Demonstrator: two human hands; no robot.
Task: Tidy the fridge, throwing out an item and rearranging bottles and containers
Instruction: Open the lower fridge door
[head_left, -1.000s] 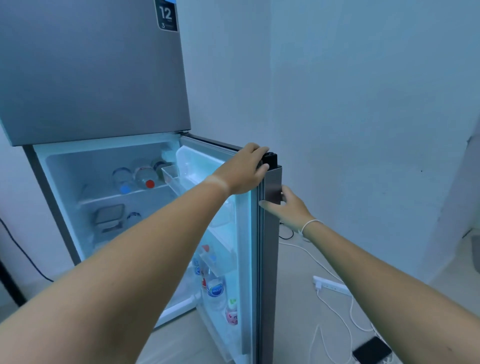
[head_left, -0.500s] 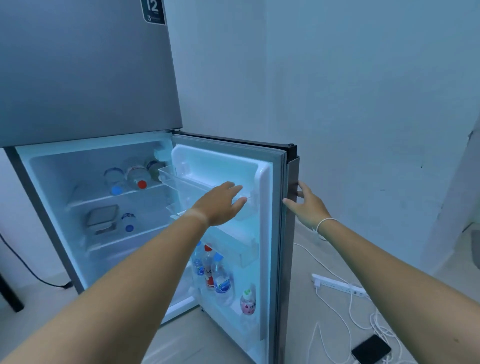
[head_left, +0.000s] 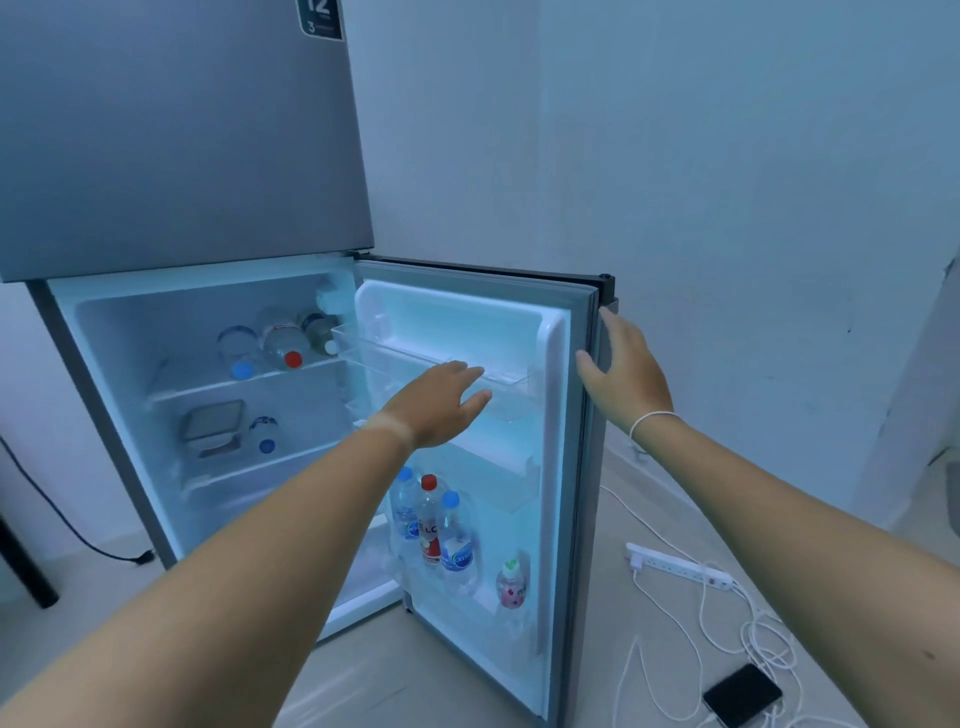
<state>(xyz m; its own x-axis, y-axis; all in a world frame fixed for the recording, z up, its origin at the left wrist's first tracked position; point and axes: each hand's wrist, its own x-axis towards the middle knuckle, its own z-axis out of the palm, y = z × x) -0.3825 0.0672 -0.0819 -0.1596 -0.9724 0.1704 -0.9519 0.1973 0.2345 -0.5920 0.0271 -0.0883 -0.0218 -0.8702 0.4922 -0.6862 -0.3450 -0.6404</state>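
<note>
The lower fridge door (head_left: 561, 467) stands wide open, its inner face turned toward the camera. The left hand (head_left: 441, 402) reaches in front of the door's upper clear bin (head_left: 498, 371), fingers spread and loose, its grip open and holding nothing; whether the fingertips touch the bin's rim cannot be told. The right hand (head_left: 628, 371) is at the door's outer edge, palm toward the grey side panel, fingers extended and parted, its grip likewise open, just beside the edge rather than wrapped around it.

Below the left hand, in the door's bottom rack, stand two blue-capped water bottles (head_left: 457, 540) and a red-capped bottle (head_left: 429, 525) close together, with a small pink drink bottle (head_left: 511, 584) apart to their right. Inside the fridge, well left of both hands, three bottles lie on the top shelf (head_left: 182, 392), caps outward: one blue-capped (head_left: 239, 353), one red-capped (head_left: 284, 340), one white-capped (head_left: 318, 332). On the shelf beneath sit a square lidded container (head_left: 212, 426) and another blue-capped bottle (head_left: 264, 434) beside it.

On the floor to the right lie a white power strip (head_left: 675, 564), tangled white cables and a dark phone (head_left: 742, 693).
</note>
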